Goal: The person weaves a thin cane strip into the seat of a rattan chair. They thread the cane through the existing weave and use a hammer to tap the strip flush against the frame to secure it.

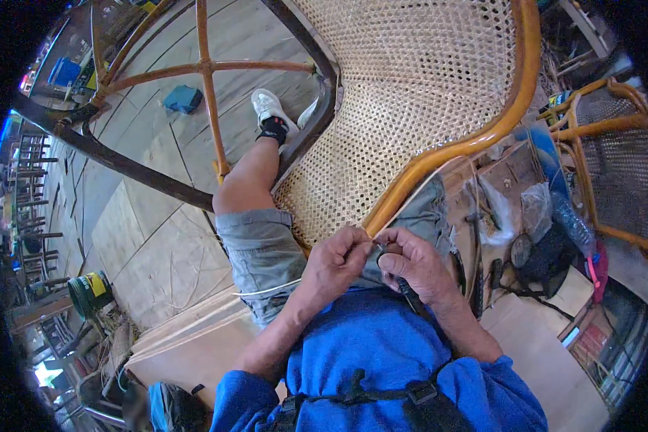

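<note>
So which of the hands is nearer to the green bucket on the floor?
Left. The left hand is on the side of the green bucket, far across the floor; the right hand is farther away, beyond it.

A woven cane chair seat (403, 93) with curved orange rattan rim lies tilted across the lap.

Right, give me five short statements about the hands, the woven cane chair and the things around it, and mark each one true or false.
1. Both hands meet at the orange-brown rattan frame of the woven cane chair panel. True.
2. The right hand holds a dark-handled tool. True.
3. The left hand rests flat on the floor. False: it is raised at the chair's edge, fingers pinched.
4. The person wears a red top. False: the blue top shows.
5. A green bucket stands on the person's left. True.
</note>
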